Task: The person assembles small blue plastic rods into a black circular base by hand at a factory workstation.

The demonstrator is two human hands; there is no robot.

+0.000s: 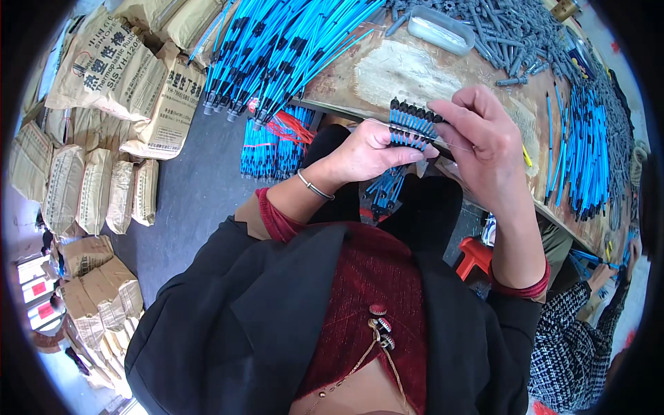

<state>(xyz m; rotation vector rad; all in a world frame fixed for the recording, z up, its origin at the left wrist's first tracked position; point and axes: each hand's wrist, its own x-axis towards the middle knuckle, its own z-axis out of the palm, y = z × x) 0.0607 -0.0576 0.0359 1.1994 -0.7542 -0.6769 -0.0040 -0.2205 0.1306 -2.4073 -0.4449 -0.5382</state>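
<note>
From my far-off post I had the left hand [366,153] clamped on a row of black-tipped blue rods [413,123], just off the near edge of the wooden table [339,86]. The right hand [487,142] pinched at the row's right end, where a thin pale strand [453,144] showed. I judged this row gathered but perhaps not secured; banded bundles [266,155] below the table's left side looked done, loose blue rods [584,159] on its right side yet to do

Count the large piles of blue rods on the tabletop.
2: a left pile overhanging the tabletop and a right pile right of the right hand. More may be hidden near the picture's right rim.
</note>
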